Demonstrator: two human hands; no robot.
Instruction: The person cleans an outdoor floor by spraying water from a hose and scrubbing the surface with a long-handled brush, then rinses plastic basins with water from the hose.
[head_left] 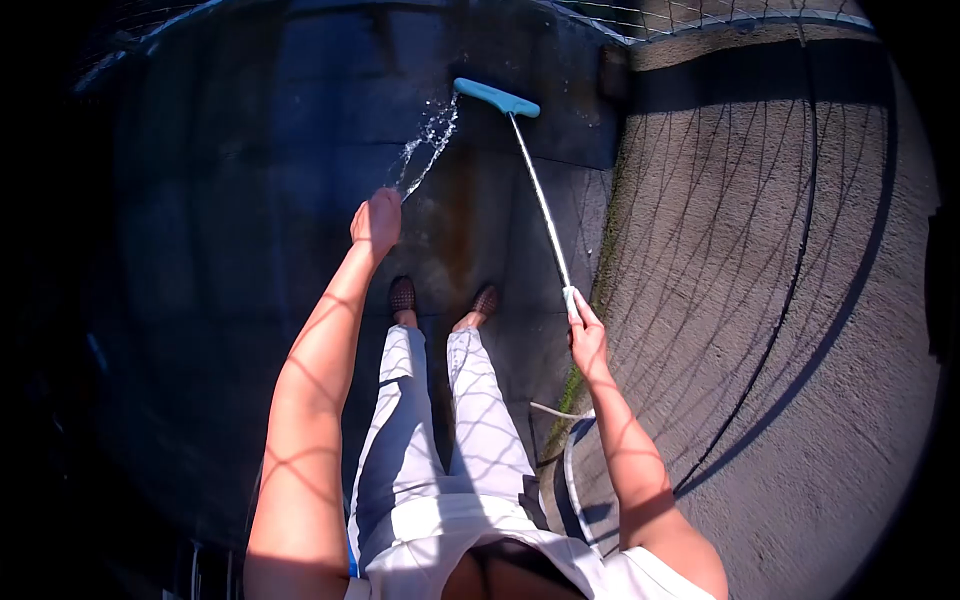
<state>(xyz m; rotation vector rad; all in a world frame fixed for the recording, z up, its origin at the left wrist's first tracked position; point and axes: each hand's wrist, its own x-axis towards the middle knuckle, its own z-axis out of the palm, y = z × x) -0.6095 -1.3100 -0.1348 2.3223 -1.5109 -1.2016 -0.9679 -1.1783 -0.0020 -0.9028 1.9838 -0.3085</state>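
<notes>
The left hand [377,222] hides most of what it closes around, so the source of the water [435,140] cannot be told. The right hand [588,342] covers part of the pole [542,200], and the underside of the blue head [497,98] faces out of sight. Near the dark floor's [250,250] far right corner, a dark shape [612,74] is too dim to name. Along its left edge everything sinks into blackness. The pale hose [572,475] passes out of view by the shirt [470,530], itself cut off at the bottom.
</notes>
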